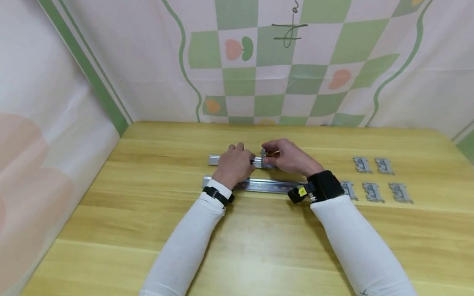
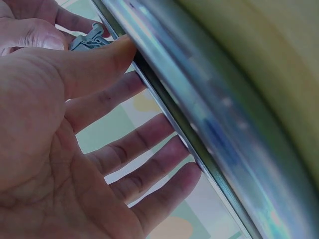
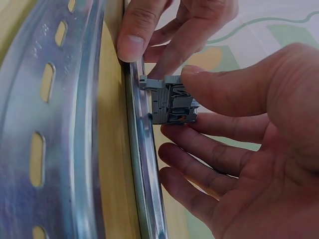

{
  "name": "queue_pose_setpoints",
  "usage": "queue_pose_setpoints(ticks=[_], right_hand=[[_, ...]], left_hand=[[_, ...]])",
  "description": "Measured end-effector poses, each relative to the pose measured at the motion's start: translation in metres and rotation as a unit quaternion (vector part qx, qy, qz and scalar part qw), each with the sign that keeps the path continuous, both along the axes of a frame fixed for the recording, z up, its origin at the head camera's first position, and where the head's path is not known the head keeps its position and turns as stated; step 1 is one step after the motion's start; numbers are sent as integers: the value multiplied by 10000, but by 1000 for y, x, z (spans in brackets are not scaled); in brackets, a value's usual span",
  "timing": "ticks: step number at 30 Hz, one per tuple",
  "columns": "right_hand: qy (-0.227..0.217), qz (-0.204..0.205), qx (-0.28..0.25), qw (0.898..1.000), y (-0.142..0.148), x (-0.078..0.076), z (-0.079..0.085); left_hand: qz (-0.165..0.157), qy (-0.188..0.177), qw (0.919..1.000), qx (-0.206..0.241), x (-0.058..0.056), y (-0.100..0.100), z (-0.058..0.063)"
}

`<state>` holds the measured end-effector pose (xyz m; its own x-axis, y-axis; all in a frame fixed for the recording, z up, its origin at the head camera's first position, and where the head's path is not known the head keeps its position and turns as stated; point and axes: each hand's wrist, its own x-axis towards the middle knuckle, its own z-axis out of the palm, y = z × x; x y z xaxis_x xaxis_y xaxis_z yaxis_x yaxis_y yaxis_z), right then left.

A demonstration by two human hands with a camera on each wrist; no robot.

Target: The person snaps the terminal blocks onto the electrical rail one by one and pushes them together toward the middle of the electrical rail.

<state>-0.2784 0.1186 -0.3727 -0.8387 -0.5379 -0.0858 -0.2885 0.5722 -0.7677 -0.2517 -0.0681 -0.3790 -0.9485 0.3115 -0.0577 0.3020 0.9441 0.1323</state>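
Grey plastic terminal block (image 3: 172,102) pinched between thumb and fingers of right hand (image 1: 292,157), held at farther silver metal rail (image 1: 213,160), rail gripped by left hand's thumb and fingers (image 1: 234,165), "Hap" printed on green-and-white checked cloth (image 1: 236,9)

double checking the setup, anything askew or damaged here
Nothing stands out: no spill or damage shows. The near rail and far rail run roughly parallel, the loose grey blocks lie in two rows, and the right fingers hold another block.
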Motion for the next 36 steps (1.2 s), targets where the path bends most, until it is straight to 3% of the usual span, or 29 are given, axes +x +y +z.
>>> queue_pose_setpoints(ticks=[36], right_hand=[[361, -286, 565, 9973, -11, 6, 1]], left_hand=[[70, -62, 10000, 17, -1, 1, 0]])
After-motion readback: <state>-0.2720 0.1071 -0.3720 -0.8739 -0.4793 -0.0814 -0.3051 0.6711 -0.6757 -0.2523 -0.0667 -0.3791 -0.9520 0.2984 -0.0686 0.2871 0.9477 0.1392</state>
